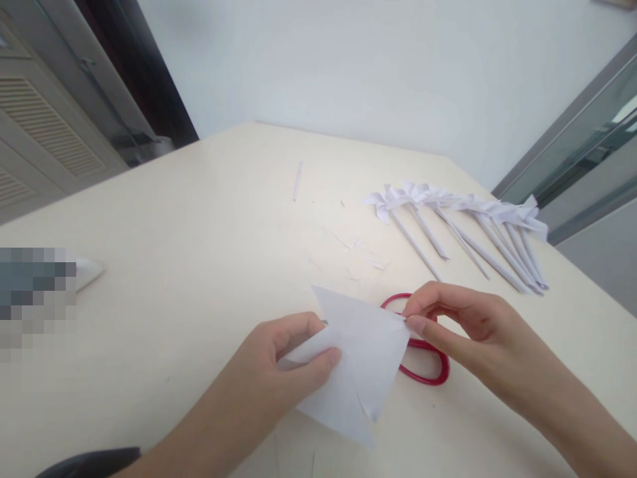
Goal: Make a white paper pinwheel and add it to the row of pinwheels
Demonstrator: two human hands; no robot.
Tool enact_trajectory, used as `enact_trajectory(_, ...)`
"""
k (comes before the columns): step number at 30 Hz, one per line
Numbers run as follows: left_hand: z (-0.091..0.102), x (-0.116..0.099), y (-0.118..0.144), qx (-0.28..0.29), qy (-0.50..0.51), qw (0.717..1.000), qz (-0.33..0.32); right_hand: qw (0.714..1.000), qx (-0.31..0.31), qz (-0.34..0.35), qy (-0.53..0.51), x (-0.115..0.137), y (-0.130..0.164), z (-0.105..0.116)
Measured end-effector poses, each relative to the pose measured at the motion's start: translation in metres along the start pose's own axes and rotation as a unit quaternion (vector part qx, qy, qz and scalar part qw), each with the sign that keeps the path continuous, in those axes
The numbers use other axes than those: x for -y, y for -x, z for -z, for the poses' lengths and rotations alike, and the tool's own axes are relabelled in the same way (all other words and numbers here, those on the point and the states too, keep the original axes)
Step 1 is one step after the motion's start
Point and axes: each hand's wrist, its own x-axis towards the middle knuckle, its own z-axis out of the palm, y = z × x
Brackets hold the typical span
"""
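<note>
We hold a folded white paper sheet (355, 358) just above the bench (199, 265), our left hand (288, 358) pinching its left corner and our right hand (448, 318) nipping the right tip. Pulling unevenly could tear the thin flaps or skew the crease. Red scissors (423, 372) lie beneath and could snag it; finished paper pinwheels (462, 226) rest well apart, with paper scraps (358, 255) between.

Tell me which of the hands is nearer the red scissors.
Right. The right hand pinches the paper corner directly over the red scissors handles; the left hand grips the paper's other side, farther left.
</note>
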Motion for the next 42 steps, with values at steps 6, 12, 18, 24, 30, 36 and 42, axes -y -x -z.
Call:
enact_trajectory(6,0.002,-0.006,0.001,-0.023,-0.074,0.996,-0.033,0.928,-0.167,0.237,0.234,0.0,0.011,-0.011)
enact_trajectory(12,0.0,-0.002,0.001,-0.021,-0.079,0.995,-0.06,0.901,-0.158,0.315,0.252,0.002,0.022,-0.027)
enact_trajectory(18,-0.002,-0.003,-0.001,0.007,-0.05,0.997,-0.052,0.898,-0.164,0.325,0.247,0.002,0.021,-0.045)
enact_trajectory(24,-0.004,0.004,-0.002,0.008,-0.056,0.997,-0.054,0.937,-0.09,0.293,0.165,0.0,0.019,-0.05)
enact_trajectory(30,-0.003,0.004,-0.003,0.026,-0.055,0.997,-0.055,0.989,-0.03,0.144,-0.033,0.0,0.011,-0.038)
enact_trajectory(36,-0.006,0.008,-0.001,0.029,-0.047,0.997,-0.06,0.987,0.029,0.032,-0.153,-0.001,0.003,-0.03)
enact_trajectory(42,-0.008,0.014,-0.001,0.018,-0.02,0.999,-0.03,0.946,0.211,-0.03,-0.245,0.0,-0.002,-0.018)
